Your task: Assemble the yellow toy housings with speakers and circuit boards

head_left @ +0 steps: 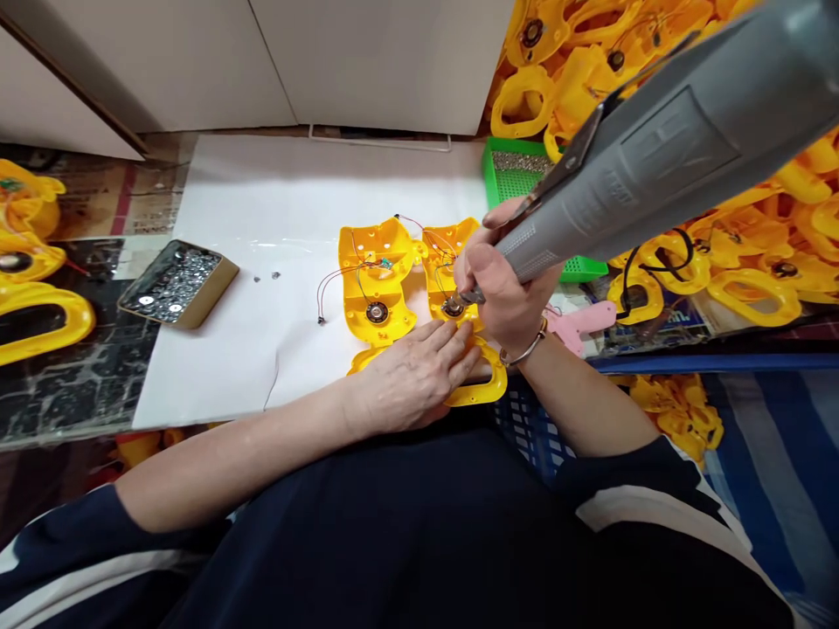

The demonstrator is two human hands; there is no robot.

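Note:
Two yellow plastic shell halves lie open on the white sheet, joined by thin wires. The left half (376,273) shows a small round speaker and a circuit piece. My left hand (412,377) lies flat, fingers stretched, pressing on the handle part of the right half (452,253). My right hand (502,284) is wrapped round a large grey electric screwdriver (655,162), whose tip touches the right half near its own round speaker (452,307). A metal bangle sits on my right wrist.
A tin of screws and washers (176,283) stands left on the white sheet (262,218), with loose screws beside it. A green tray of screws (524,170), a pink glue gun (580,321) and a heap of yellow shells (753,262) fill the right. More yellow shells (32,297) lie far left.

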